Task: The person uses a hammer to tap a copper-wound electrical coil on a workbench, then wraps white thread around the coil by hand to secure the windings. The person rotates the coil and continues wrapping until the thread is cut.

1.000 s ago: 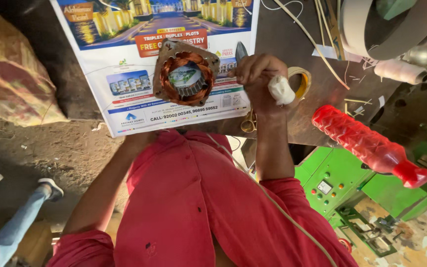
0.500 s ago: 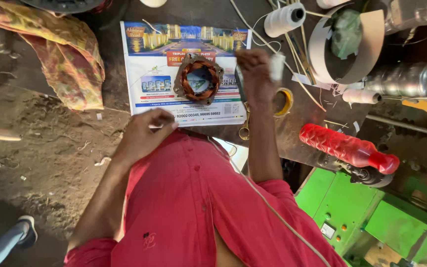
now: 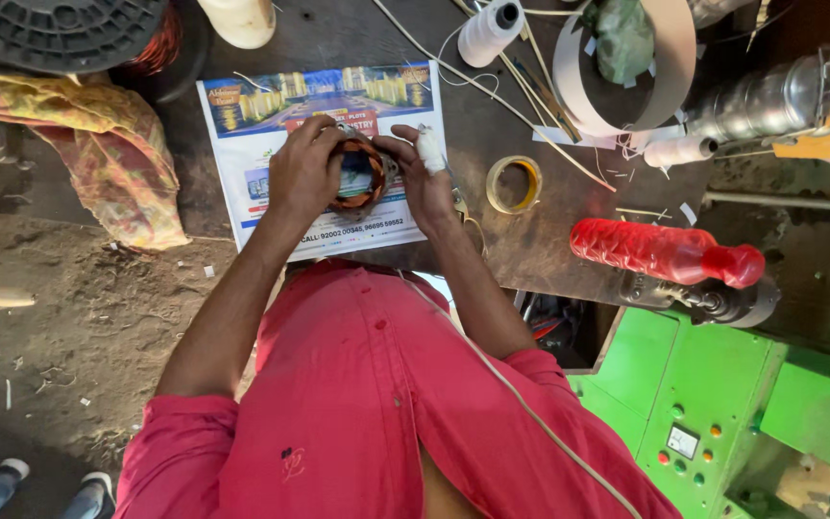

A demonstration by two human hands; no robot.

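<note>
A copper-wound stator ring (image 3: 359,176) lies on a printed flyer (image 3: 242,144) on the dark desk (image 3: 530,240); the left hand (image 3: 305,171) curls closed over its left rim; the right hand (image 3: 425,183), one finger bandaged white, pinches the right rim, fingers bent; a tape roll (image 3: 514,185) sits just right; a red plastic bottle (image 3: 665,252) lies farther right.

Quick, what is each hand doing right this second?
Left hand: fingers closed on the rim of the copper-wound ring.
Right hand: gripping the ring's other side; one finger is wrapped in white.
</note>
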